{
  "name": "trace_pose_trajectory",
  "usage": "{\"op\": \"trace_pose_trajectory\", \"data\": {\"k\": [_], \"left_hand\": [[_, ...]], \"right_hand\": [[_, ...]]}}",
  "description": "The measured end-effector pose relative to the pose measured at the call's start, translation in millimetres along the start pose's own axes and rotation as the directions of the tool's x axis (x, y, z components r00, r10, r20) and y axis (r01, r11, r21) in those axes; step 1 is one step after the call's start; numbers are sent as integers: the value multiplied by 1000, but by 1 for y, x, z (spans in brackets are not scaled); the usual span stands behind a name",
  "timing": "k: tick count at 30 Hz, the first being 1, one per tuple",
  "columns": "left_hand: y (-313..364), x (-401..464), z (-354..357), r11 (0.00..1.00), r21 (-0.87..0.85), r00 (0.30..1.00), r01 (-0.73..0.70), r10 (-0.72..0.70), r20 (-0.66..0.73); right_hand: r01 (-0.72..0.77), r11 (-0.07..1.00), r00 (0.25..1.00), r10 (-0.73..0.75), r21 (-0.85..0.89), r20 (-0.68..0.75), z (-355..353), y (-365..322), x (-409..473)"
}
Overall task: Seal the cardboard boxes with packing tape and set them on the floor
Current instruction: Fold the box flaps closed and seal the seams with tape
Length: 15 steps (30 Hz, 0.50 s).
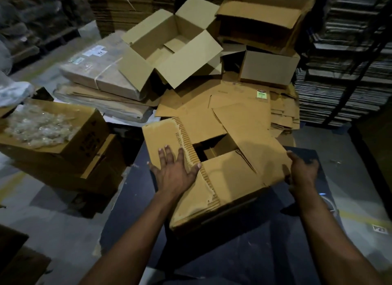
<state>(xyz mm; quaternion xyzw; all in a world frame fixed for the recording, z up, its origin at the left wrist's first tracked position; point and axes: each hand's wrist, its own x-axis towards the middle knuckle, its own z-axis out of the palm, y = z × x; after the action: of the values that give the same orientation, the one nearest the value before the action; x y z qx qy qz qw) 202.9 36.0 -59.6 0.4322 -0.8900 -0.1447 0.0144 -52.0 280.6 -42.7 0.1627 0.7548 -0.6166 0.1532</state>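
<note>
Several flattened sheets (237, 102) are piled behind the cardboard box (222, 178), which is set on a dark table (244, 253); its flaps are worn, partly folded, with a gap left open. An open box (169, 49) appears empty; another (53, 134) is filled with clear plastic, perhaps wrap. One flap is pressed flat by the left hand (174, 172); a flap edge is gripped by the right hand (303, 170).

The box (222, 178) is tan brown, its torn flap edge showing ribbed corrugation and dark printed letters. It sits on a dark navy bench (244, 253) (flecked with pale marks). A flattened carton (233, 98) behind carries a green label (261, 93).
</note>
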Motion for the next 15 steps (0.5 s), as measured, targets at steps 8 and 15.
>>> {"op": "trace_pose_trajectory", "data": {"k": [8,15], "left_hand": [[-4,25,-8,987,-158,999,-25,18,-46],[-2,12,-7,979,-203,997,-18,3,-74]], "right_hand": [[621,773,623,-585,125,519,33,-19,-105],[923,36,374,-316,-383,872,69,49,-107]]}}
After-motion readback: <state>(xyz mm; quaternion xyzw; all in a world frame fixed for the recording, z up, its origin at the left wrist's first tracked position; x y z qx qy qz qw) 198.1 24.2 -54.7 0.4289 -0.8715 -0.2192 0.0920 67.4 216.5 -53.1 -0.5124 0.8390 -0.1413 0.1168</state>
